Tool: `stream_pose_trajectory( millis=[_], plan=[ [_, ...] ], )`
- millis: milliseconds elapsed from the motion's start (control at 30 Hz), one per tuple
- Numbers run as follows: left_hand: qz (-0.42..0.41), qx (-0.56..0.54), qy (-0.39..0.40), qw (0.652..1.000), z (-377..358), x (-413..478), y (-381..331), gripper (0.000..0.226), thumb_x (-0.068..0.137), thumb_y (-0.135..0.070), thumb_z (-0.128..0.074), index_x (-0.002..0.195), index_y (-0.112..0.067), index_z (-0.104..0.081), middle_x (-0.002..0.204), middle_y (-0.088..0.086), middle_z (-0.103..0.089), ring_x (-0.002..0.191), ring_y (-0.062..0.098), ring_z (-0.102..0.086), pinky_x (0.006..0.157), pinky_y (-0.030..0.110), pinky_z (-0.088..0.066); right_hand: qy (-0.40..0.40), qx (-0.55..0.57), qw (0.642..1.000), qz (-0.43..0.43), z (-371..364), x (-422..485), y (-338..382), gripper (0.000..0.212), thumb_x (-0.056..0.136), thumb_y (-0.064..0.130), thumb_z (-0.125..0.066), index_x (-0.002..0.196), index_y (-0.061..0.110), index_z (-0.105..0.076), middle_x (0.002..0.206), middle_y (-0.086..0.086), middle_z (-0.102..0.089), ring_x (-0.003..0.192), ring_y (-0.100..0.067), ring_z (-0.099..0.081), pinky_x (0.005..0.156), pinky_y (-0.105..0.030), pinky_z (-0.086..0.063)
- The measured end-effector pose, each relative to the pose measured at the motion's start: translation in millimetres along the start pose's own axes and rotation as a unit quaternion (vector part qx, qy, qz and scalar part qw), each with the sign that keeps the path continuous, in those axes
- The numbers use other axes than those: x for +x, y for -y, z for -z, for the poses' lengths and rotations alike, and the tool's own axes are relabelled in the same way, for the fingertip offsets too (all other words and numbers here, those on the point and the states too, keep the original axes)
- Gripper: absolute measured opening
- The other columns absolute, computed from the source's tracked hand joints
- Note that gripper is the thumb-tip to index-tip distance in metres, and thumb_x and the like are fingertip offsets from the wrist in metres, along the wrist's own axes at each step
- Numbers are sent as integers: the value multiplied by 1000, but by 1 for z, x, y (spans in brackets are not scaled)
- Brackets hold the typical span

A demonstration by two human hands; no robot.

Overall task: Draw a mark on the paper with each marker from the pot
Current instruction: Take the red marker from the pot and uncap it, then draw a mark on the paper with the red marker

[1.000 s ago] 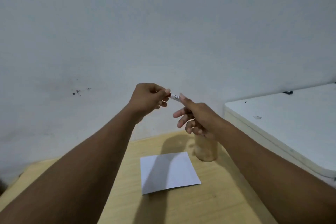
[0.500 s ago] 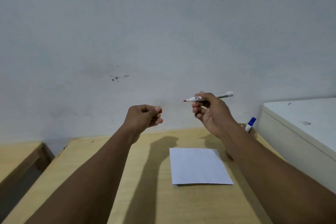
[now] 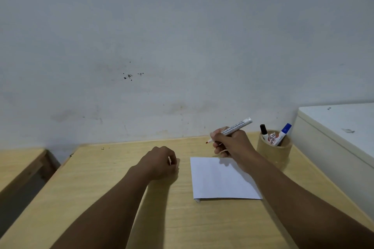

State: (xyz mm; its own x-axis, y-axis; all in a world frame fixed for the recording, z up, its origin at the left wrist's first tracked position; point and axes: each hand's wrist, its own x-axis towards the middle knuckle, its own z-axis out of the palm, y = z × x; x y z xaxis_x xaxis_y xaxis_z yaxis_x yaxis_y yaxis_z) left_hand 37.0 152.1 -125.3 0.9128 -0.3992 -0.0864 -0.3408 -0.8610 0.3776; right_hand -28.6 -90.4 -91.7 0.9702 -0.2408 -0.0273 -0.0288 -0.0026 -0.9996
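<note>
My right hand point(image 3: 232, 143) grips an uncapped white marker point(image 3: 235, 127) with a red tip, held just above the far edge of the white paper point(image 3: 220, 180), tip pointing left. The paper lies flat on the wooden table point(image 3: 113, 192) and looks blank. My left hand point(image 3: 160, 162) is a closed fist resting on the table left of the paper; what it encloses is hidden. Behind the paper at the right stands a tan round pot point(image 3: 272, 152) with a black-capped marker point(image 3: 263, 130) and a blue-capped marker point(image 3: 284, 132) sticking out.
A white box-like unit point(image 3: 336, 139) stands close to the right of the table, just beyond the pot. A second wooden surface point(image 3: 18, 166) lies to the left across a gap. The grey wall runs along the table's back edge.
Both hands came apart from the marker's cap and dropped: the left fist went down onto the table, the right hand lowered the uncapped marker toward the paper. The camera tilted down.
</note>
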Motion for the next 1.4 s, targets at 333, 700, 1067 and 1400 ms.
stream_pose_trajectory(
  millis=[333,700,1067,1400],
  plan=[
    [-97,23,-45,994,20,-14,-30,56,79,-60,-68,130,-38,-63,125,-2,-52,122,17,-50,98,42,-50,-13,-24,1000,17,4,9,8,6,90,17,-73,89,11,-71,66,-5,-67,51,-16,-62,49,-26,-43],
    [-152,113,-36,981,-26,-23,-30,63,71,-78,-62,112,-32,-74,122,-16,-73,114,11,-63,101,36,-37,5,-24,1000,-6,-15,3,-30,11,90,13,-72,92,2,-72,65,-7,-67,52,-18,-61,43,-23,-42],
    [-147,-79,-76,983,-48,-36,-10,54,68,-72,-72,101,-30,-75,122,-15,-68,112,6,-61,93,34,-52,11,-116,993,36,-43,13,-64,9,72,23,-77,76,15,-74,76,-11,-77,61,-24,-73,70,-45,-61],
    [-107,-151,-90,979,-53,-37,-8,63,57,-76,-75,102,-31,-77,107,-17,-55,104,8,-61,93,37,-53,-3,-177,981,74,-41,11,-72,9,75,22,-77,77,13,-73,63,-2,-71,75,-23,-78,69,-36,-60]
  ],
)
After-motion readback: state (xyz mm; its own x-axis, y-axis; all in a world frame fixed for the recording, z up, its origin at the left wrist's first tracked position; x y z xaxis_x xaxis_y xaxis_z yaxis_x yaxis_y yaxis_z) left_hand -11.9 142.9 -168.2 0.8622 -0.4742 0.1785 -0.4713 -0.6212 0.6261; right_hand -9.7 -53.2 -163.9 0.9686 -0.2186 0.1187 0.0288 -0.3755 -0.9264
